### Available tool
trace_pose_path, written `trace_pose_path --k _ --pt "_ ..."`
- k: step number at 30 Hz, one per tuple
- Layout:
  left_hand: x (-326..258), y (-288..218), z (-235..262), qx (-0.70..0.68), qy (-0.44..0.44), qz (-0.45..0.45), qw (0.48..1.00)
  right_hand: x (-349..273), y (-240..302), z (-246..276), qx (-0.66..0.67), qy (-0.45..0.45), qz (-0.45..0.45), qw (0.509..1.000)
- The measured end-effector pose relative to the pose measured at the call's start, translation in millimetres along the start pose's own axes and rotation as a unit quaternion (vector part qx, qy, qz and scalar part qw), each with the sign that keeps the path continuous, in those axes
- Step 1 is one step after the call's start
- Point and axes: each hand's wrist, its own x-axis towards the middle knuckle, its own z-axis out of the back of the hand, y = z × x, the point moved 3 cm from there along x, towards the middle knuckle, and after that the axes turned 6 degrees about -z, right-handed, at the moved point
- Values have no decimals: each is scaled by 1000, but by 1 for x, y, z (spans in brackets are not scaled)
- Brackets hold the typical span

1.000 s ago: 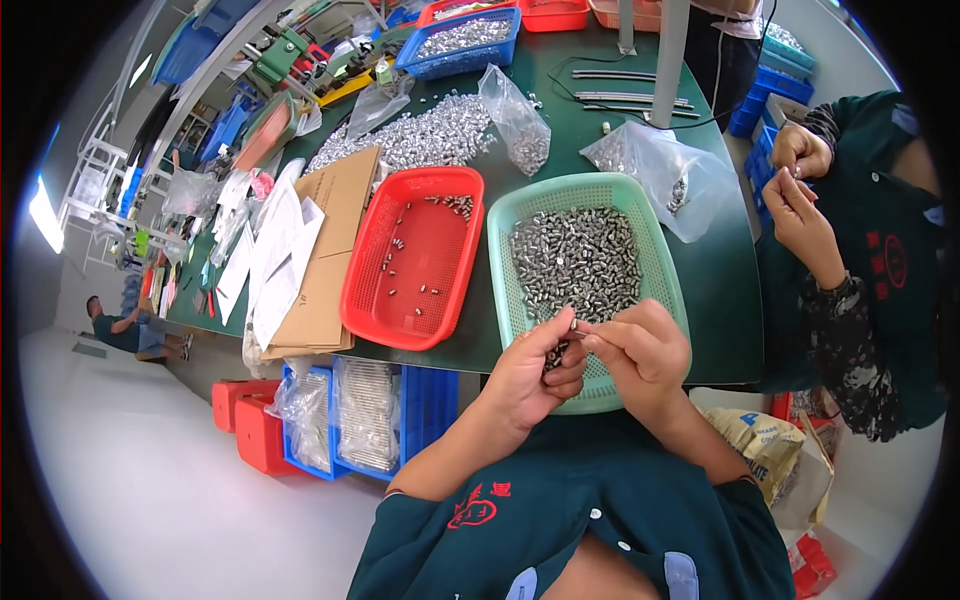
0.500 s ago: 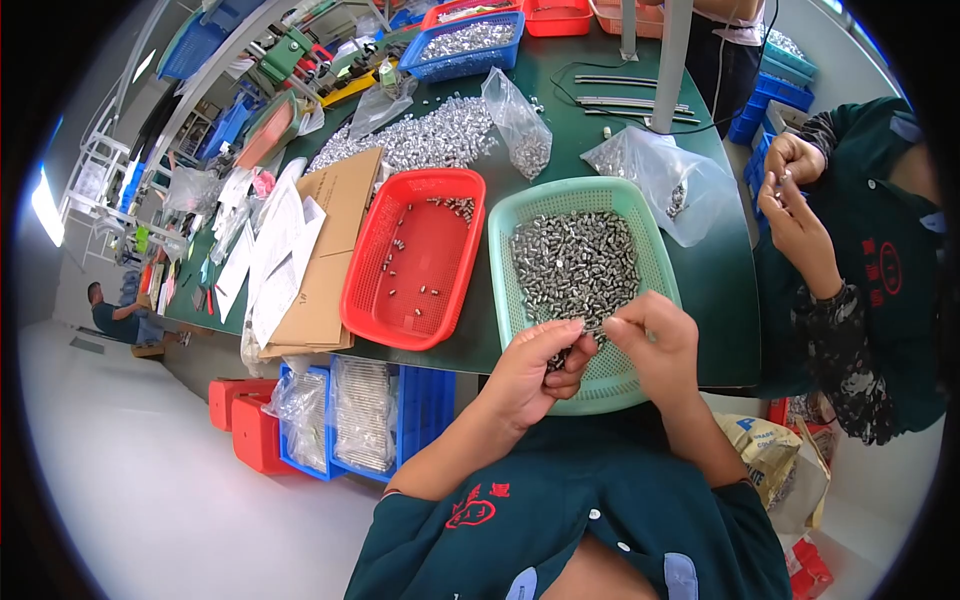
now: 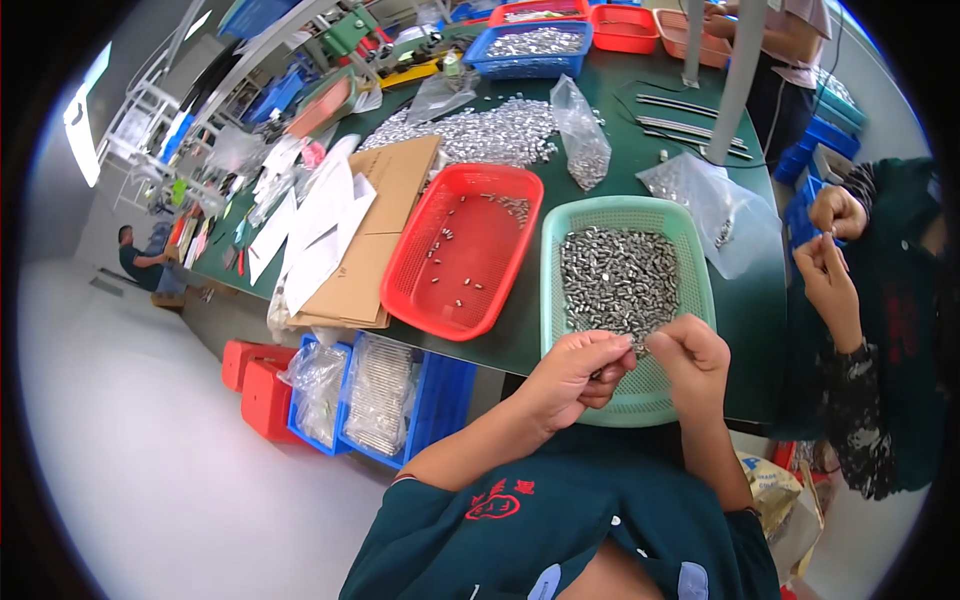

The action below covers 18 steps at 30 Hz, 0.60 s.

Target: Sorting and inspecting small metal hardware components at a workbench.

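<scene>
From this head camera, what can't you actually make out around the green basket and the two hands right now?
- Head view: what the left hand pinches; its curled fingers cover it.
- Whether the right hand holds a part: too small to tell.
- Near rim of the green basket: hidden behind both hands.
- The metal parts: too small to tell their exact shape.
- Contents of the bags in the blue bin: blurred by plastic.

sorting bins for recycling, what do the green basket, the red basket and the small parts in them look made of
Green basket: looks like moulded plastic, matte, with a perforated mesh floor. Red basket: the same kind of plastic, slightly glossier. Small parts: probably metal, silver-grey with bright glints; too small to tell more.
</scene>
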Motion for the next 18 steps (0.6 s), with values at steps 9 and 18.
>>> trace_pose_path --k 9,18 --pt "-3 -5 4 17 -18 21 999 2 -9 -6 16 26 -44 999" --pt "0 -16 23 -73 -37 -13 997 8 -7 12 119 -31 -105 987"
